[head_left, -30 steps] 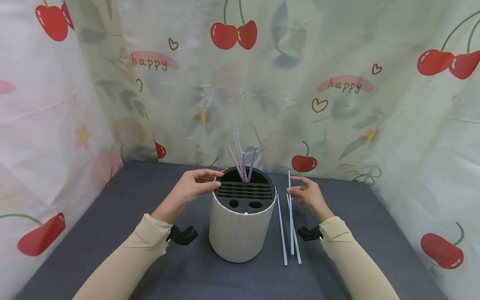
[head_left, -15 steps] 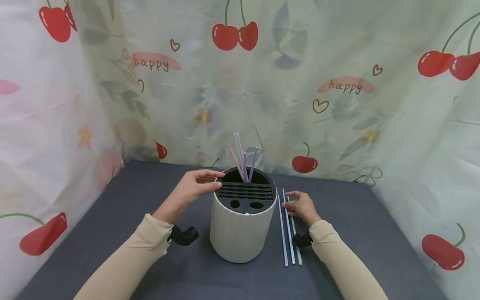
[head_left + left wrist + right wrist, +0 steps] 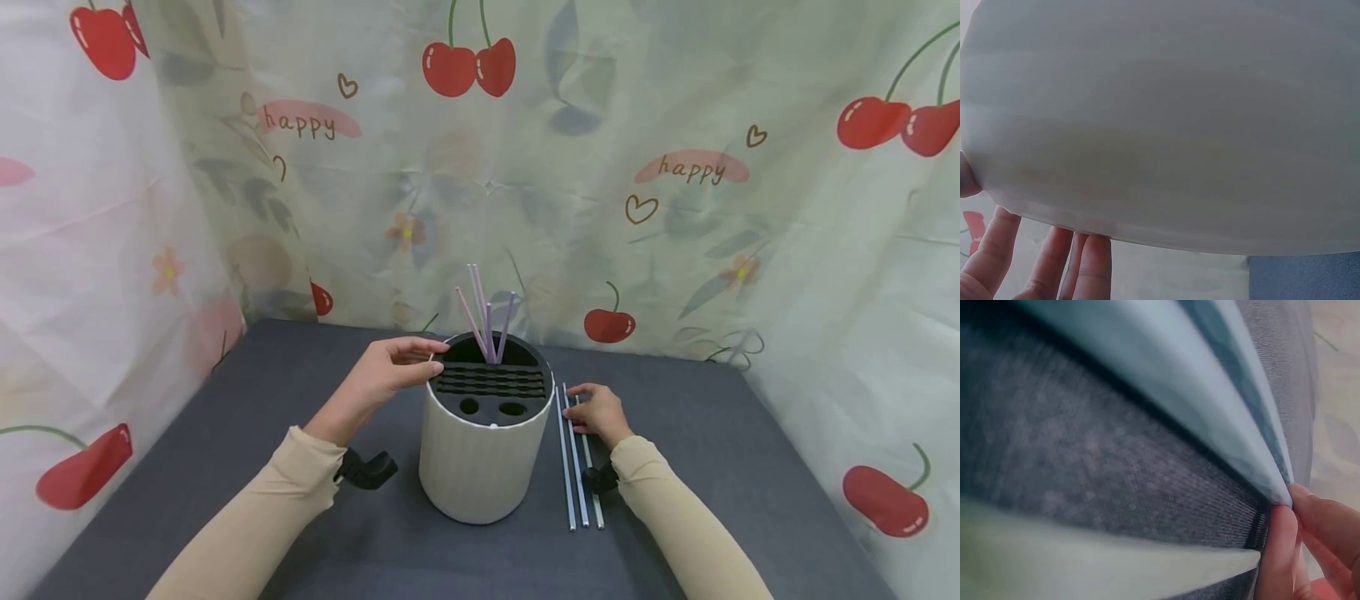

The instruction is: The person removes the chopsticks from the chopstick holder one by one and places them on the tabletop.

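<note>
My left hand (image 3: 375, 377) grips the rim of a cream ribbed cylindrical knife holder (image 3: 476, 471) with a black slotted top; in the left wrist view its fingers (image 3: 1047, 259) lie against the pale wall. To the right of the holder, three thin straw-like sticks lie side by side on the table: a light-blue one (image 3: 564, 467), another light-blue one in the middle (image 3: 576, 467), and a pale greenish one (image 3: 597, 508). My right hand (image 3: 602, 415) pinches the far end of the middle stick between thumb and finger. The right wrist partly covers the greenish stick.
Several pink, whitish and purple sticks (image 3: 489, 329) stand in the holder's rear opening. Slots and two small holes (image 3: 469, 407) sit in front of them. A dark cloth (image 3: 360, 542) covers the table, and a cherry-print curtain (image 3: 525, 208) encloses the back and sides.
My right hand has come down and nearer, lowering the middle light-blue stick from a raised position to lie between the other two. My left hand stays at the holder's rim.
</note>
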`<state>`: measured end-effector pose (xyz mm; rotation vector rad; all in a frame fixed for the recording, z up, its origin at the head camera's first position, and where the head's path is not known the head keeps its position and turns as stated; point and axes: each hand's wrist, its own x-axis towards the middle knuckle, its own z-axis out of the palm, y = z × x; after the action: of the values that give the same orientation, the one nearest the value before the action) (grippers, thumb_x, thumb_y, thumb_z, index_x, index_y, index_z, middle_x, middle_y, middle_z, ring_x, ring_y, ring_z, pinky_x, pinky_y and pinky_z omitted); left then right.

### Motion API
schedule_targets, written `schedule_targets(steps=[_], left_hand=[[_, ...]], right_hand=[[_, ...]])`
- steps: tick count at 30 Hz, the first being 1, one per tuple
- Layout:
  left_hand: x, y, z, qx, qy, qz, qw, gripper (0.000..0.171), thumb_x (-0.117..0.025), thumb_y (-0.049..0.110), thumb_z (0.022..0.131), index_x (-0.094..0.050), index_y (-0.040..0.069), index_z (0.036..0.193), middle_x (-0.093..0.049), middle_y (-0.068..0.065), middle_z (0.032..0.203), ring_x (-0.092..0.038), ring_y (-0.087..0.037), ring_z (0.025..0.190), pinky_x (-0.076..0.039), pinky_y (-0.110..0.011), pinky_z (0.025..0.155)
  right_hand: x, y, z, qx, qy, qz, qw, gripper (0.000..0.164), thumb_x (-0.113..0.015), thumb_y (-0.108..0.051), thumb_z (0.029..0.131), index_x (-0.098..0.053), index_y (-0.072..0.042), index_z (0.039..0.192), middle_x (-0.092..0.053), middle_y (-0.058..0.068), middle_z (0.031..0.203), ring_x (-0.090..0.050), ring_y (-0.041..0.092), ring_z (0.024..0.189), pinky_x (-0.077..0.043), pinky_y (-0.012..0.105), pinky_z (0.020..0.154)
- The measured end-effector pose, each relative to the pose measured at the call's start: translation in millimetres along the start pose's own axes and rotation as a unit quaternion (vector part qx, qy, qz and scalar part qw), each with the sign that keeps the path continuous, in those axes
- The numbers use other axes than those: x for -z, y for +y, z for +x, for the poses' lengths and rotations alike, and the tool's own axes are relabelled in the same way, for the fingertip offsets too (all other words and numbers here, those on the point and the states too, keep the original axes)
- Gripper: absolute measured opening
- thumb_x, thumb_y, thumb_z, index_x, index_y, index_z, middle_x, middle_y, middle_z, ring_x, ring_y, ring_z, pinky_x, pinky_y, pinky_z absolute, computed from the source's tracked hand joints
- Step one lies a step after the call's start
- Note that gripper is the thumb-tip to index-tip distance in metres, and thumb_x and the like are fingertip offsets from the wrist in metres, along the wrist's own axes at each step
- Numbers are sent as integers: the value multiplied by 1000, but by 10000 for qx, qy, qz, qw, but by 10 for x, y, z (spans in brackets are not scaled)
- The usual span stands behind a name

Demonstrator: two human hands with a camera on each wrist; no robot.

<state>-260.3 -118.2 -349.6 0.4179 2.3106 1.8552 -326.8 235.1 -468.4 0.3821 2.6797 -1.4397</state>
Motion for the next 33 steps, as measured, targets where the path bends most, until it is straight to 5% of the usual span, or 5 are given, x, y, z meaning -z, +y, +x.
schedule_targets(steps=[21,29,33], left_hand=[[-7,7,2,-46,-39,6,10000,41,-71,26,89,-64,12,127,-61,-11,128,-57,-27,117,-45,-47,99],[2,7,-4,-43,-33,22,10000,41,-71,25,90,-64,12,127,-61,-11,128,-57,-26,117,-45,-47,99],[7,8,-8,-75,-43,30,10000,41,-70,25,90,-64,11,128,-61,-11,128,-56,-27,118,-45,-46,99]], right_hand=[[23,-44,-8,-141,-89,-151,9997,39,-74,-1,82,-63,-1,119,-64,19,96,-64,14,64,-57,29,57],[77,-139,-35,-247,-143,80,9996,37,-72,-3,85,-62,1,121,-66,15,87,-64,15,65,-58,30,60],[229,-352,-95,21,-270,608,9978,40,-69,-8,89,-58,2,127,-68,17,97,-66,16,73,-59,34,72]])
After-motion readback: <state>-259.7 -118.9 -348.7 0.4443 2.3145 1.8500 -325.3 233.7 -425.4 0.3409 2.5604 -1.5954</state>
